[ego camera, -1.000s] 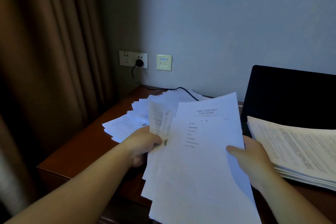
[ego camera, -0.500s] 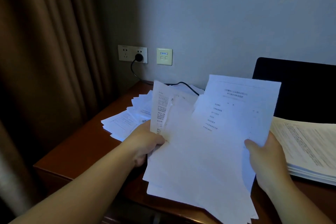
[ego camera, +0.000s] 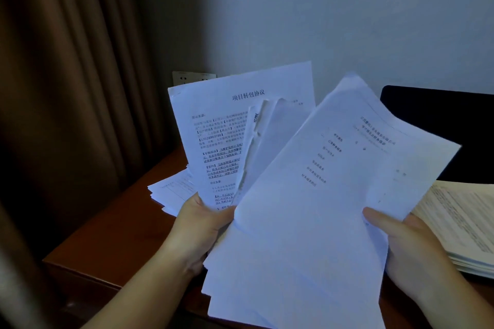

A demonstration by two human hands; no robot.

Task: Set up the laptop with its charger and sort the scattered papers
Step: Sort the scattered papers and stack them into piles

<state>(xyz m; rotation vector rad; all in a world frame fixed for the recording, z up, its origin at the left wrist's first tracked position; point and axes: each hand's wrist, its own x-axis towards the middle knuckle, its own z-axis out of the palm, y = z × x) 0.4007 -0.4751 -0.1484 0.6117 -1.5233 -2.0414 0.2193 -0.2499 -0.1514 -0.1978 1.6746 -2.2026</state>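
Observation:
I hold a fanned bundle of white printed papers up above the desk. My left hand grips its left side, where a sheet with a bold Chinese title stands upright. My right hand grips the right edge, thumb on the top sheet. More loose papers lie on the desk behind the bundle. A neat thick stack of papers lies at the right, in front of the open laptop's dark screen. The bundle hides the charger cable and plug.
The brown wooden desk has its corner at the lower left. A brown curtain hangs on the left. Only the top of a wall socket plate shows above the papers, on the pale wall.
Both hands have raised the bundle and tilted it upright, closer to the camera. It now covers the sockets and cable. The titled sheet on the left has come into view.

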